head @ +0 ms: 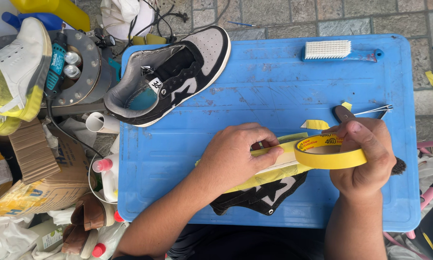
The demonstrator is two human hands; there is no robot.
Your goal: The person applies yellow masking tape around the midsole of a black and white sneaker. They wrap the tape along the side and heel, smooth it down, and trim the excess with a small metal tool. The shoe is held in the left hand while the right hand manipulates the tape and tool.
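Note:
My left hand (235, 156) presses a strip of yellow masking tape onto the sole edge of a black and white sneaker (264, 192) lying on its side near the table's front. My right hand (365, 159) holds the yellow tape roll (329, 153), with the strip running from it to my left fingers. A second black, grey and white sneaker (173, 77) lies on its side at the back left of the blue plastic table (274, 86), apart from both hands.
A white-bristled brush with a blue handle (341, 50) lies at the back right. Scissors (365, 111) and a scrap of yellow tape (315, 124) sit behind my right hand. Left of the table stand bottles (105, 173), cardboard, a white and yellow shoe (14, 72) and a power tool (56, 65).

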